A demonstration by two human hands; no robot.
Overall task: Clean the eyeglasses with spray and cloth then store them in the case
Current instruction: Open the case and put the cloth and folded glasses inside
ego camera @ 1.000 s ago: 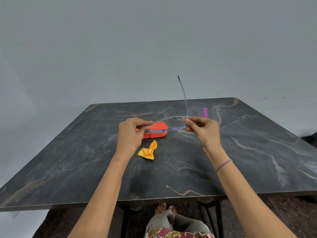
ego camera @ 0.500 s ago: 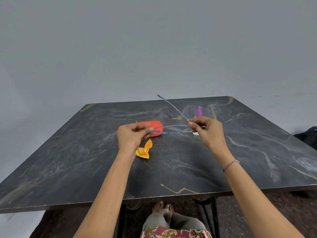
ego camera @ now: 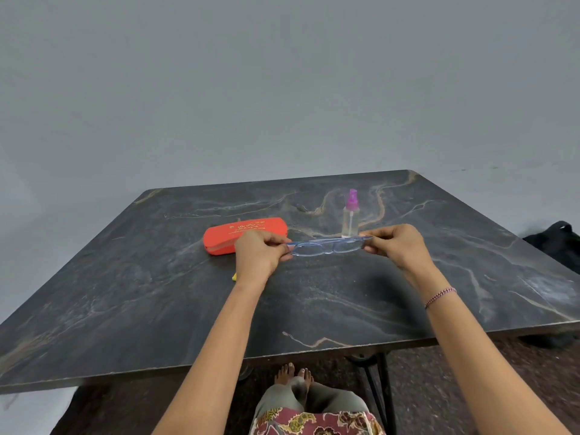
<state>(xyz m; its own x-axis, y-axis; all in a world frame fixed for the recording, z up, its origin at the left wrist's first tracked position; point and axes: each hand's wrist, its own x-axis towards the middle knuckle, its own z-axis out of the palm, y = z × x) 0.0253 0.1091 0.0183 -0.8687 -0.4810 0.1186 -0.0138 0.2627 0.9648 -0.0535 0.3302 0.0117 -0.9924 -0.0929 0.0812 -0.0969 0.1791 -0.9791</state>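
Note:
Clear blue eyeglasses point(ego camera: 326, 247) hang folded above the dark marble table point(ego camera: 157, 293), lenses facing me. My left hand point(ego camera: 259, 254) pinches their left end and my right hand point(ego camera: 394, 243) pinches their right end. The orange glasses case point(ego camera: 238, 233) lies closed on the table behind my left hand. A small clear spray bottle point(ego camera: 350, 219) with a purple top stands upright just behind the glasses. Only a yellow corner of the cloth point(ego camera: 234, 276) shows beside my left wrist; the remainder is hidden.
A black bag point(ego camera: 558, 243) lies on the floor past the table's right edge. My feet and patterned clothing show under the near edge. A plain grey wall stands behind the table.
The right temple arm, which stuck up a second ago, has folded down flat against the frame. Both hands keep hold of the glasses' ends. The cloth is now mostly covered by my left arm.

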